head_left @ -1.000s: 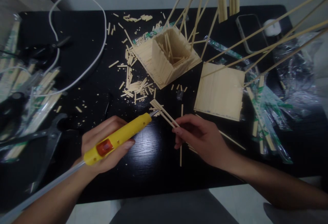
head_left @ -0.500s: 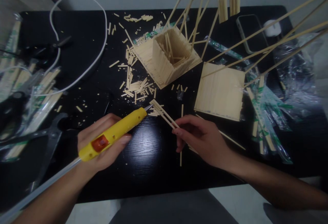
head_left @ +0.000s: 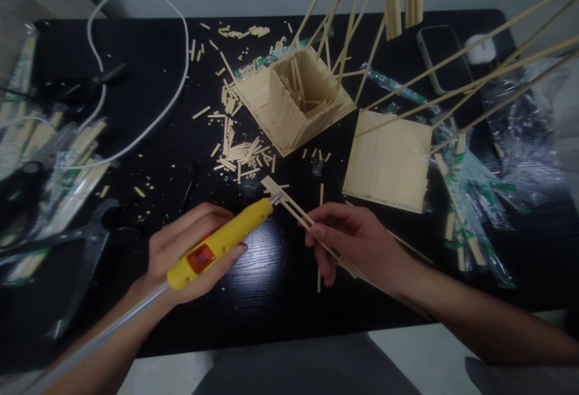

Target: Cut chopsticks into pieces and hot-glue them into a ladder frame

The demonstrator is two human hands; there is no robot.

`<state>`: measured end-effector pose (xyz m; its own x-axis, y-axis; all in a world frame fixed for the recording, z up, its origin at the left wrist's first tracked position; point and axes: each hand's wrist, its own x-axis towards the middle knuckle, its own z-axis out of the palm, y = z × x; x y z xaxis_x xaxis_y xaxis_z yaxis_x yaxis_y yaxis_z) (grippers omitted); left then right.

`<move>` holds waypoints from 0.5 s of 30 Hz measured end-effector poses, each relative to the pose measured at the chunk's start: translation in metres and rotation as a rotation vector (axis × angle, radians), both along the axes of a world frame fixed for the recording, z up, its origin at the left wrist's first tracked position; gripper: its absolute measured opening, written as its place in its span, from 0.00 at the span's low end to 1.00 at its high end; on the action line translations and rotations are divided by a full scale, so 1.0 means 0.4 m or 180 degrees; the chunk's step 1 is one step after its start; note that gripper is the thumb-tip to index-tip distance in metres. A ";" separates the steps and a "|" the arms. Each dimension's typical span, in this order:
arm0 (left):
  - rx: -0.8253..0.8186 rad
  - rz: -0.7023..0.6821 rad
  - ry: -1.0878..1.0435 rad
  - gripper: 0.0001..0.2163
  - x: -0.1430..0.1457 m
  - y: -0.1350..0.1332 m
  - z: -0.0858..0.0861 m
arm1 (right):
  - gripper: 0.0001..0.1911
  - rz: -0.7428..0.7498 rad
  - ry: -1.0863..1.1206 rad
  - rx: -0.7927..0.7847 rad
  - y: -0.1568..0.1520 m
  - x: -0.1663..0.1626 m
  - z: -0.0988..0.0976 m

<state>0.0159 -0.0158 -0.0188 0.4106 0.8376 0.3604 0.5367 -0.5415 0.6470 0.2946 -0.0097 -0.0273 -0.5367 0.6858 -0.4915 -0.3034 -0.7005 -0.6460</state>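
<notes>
My left hand (head_left: 194,250) is wrapped round a yellow glue gun (head_left: 221,241), with a pale glue stick (head_left: 113,325) trailing from its rear end. The metal tip lies at or very near the far part of thin wooden sticks (head_left: 294,205); whether they touch I cannot tell. My right hand (head_left: 353,241) pinches these sticks between thumb and fingers, and they slant toward the upper left. Some short pieces seem to cross them near their far end. Beneath and beside my right hand, a loose stick (head_left: 321,196) lies on the black table (head_left: 253,316).
A square stick-built box (head_left: 294,105) on a flat base holds long sticks. Right of it lies a flat stick panel (head_left: 389,160). Cut pieces (head_left: 244,154) are scattered left of centre. Pliers (head_left: 90,238), a white cable (head_left: 185,39), wrapped chopsticks (head_left: 461,202) and a phone (head_left: 443,60) lie around.
The glue gun has shifted right and slightly nearer, its tip moving down along the held sticks. My right hand has tilted a little, and the sticks' far end has moved slightly left.
</notes>
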 end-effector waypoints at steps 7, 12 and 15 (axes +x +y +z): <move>0.0064 0.0220 0.0123 0.05 -0.015 0.004 -0.008 | 0.08 0.0078 0.0066 -0.0037 0.006 0.000 0.008; -0.0016 0.0149 0.0149 0.05 -0.006 -0.002 -0.011 | 0.08 0.0072 0.0051 -0.0002 0.002 0.001 0.001; 0.0040 0.0083 0.0189 0.05 0.001 -0.005 -0.008 | 0.08 0.0099 0.0052 0.0024 0.001 0.001 -0.002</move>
